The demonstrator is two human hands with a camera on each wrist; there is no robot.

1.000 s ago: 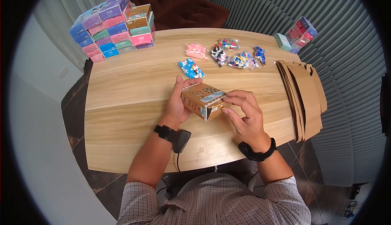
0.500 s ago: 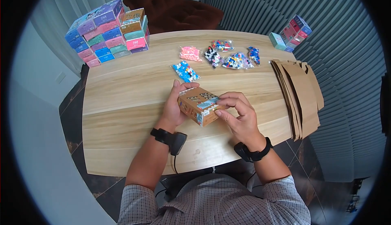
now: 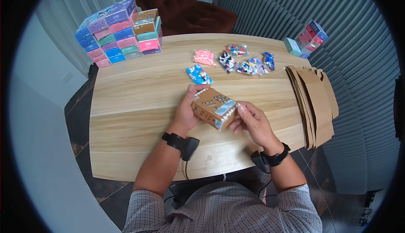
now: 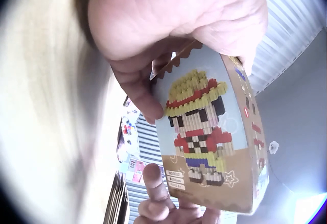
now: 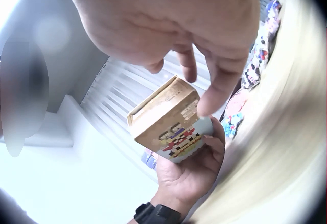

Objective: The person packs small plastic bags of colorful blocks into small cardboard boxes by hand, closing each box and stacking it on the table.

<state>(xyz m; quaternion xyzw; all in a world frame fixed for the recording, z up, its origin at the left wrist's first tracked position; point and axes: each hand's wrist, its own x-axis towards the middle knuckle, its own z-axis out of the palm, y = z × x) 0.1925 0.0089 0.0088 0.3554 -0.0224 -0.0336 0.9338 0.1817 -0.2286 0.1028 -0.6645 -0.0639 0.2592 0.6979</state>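
Note:
A small brown cardboard box [image 3: 215,102] with pictures of toy-brick figures is held over the table. My left hand [image 3: 185,114] grips it by its left side, thumb toward the far end. In the left wrist view one face of the box [image 4: 196,137] shows a brick figure in a yellow hat with a red band. My right hand [image 3: 258,127] is at the right end, its thumb by the top corner and its other fingers lower, loosely bent. In the right wrist view a fingertip [image 5: 208,106] overlaps the edge of the box.
Beyond the box lie bags of blue bricks [image 3: 199,74], pink bricks [image 3: 204,57] and several mixed colours [image 3: 252,66]. Coloured boxes [image 3: 114,32] are stacked at the back left, a smaller pile [image 3: 311,39] at the back right. Flattened brown cardboard [image 3: 312,106] lies along the right edge.
The dark gap at the box's end corner, seen earliest, no longer shows. My right hand has shifted from fingers on top of the end, thumb below, to thumb uppermost and fingers lower.

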